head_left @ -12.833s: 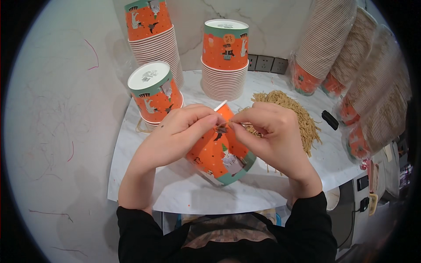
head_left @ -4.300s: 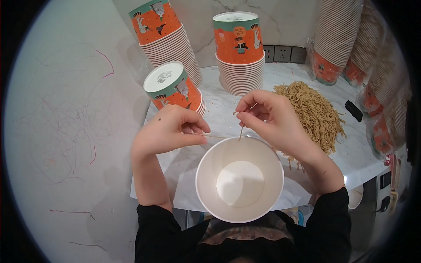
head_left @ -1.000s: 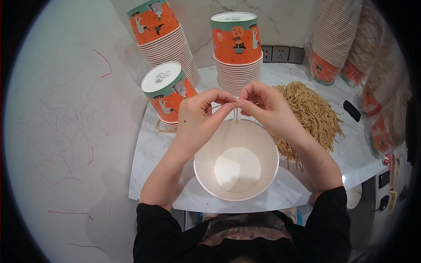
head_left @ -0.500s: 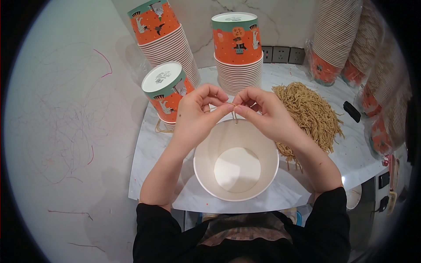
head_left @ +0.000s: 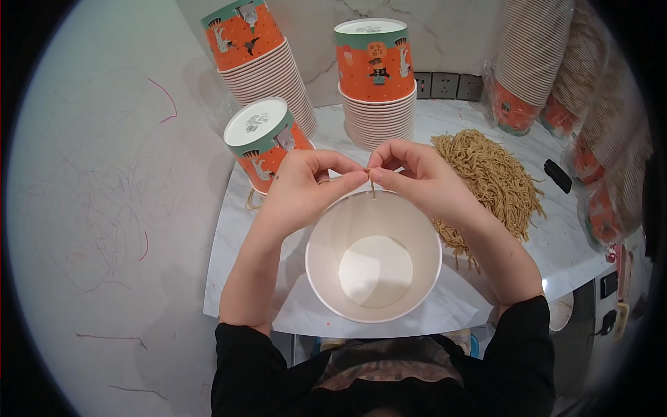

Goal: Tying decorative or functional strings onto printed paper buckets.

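A large white paper bucket [head_left: 326, 278] stands upright in front of me, its inside and round bottom in view. From a hole near its far rim a thin tan cord [head_left: 373, 186] runs up to my fingertips. Just beyond that rim, my left hand [head_left: 313, 184] pinches the cord between thumb and forefinger. My right hand [head_left: 417, 174] pinches it from the other side, and the fingertips of both hands nearly touch. What the cord does between the fingers is mostly hidden. To the right of my right hand lies a loose heap of tan cords [head_left: 490, 181].
Upside-down orange and green buckets form a stack [head_left: 375, 76] at the back, a leaning stack [head_left: 260, 62] and a shorter one [head_left: 260, 132] at left. Bagged stacks [head_left: 531, 62] line the right. A black object [head_left: 557, 176] lies near the heap. Wall sockets [head_left: 445, 85] sit behind.
My left hand has shifted slightly down and left, its fingers straighter. The cord between the fingertips is drawn closer together. The bucket has shifted barely toward me.
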Demonstrator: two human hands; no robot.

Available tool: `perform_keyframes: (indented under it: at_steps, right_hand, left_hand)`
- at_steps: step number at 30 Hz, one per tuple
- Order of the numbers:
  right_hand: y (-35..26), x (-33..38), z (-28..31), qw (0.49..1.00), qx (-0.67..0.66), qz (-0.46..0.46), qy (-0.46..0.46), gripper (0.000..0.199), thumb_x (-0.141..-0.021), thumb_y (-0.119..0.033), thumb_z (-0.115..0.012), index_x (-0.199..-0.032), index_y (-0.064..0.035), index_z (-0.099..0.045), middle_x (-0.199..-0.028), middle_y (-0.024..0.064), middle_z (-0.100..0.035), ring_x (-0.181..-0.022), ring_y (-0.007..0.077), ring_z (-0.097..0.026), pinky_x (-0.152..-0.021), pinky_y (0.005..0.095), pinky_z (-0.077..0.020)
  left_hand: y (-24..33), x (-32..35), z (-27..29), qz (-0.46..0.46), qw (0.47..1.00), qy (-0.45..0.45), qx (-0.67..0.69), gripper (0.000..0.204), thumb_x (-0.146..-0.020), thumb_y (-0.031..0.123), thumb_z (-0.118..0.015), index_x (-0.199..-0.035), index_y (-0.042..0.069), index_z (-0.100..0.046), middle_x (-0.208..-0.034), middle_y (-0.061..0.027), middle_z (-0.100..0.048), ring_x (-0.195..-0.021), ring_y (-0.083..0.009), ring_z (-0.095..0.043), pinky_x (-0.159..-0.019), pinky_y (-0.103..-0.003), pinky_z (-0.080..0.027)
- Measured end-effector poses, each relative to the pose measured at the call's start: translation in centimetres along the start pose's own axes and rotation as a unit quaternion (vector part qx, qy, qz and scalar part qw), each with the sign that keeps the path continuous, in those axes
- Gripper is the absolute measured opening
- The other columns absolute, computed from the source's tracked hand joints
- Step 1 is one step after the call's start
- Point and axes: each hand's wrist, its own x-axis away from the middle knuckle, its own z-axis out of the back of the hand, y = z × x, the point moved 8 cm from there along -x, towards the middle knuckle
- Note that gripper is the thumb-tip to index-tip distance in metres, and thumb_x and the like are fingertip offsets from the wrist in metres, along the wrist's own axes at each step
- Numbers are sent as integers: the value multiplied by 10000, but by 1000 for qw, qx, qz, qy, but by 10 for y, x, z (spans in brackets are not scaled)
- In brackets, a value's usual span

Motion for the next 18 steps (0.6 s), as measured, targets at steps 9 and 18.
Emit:
perform_keyframes:
  at_steps: [9,18]
  right_hand:
    - [-10,0,-2,994,40,100,24,159,-885,-58,-736,-1006,2,-652,-926,20,-693,-822,88,-646,-764,260,-537]
    - [-8,-1,2,992,77,98,36,169,-876,-43,-742,-1016,-6,-655,-912,2,-675,-851,61,-626,-798,238,-520]
  left_hand:
    - [-12,-5,3,11,999,3,43,182,-893,177,-761,-903,-4,-752,-690,51,-645,-558,20,-478,-490,-194,-346]
    - [-7,-5,4,53,990,-38,127,126,-881,86,-727,-914,-35,-723,-874,-78,-746,-835,-95,-697,-762,-227,-535]
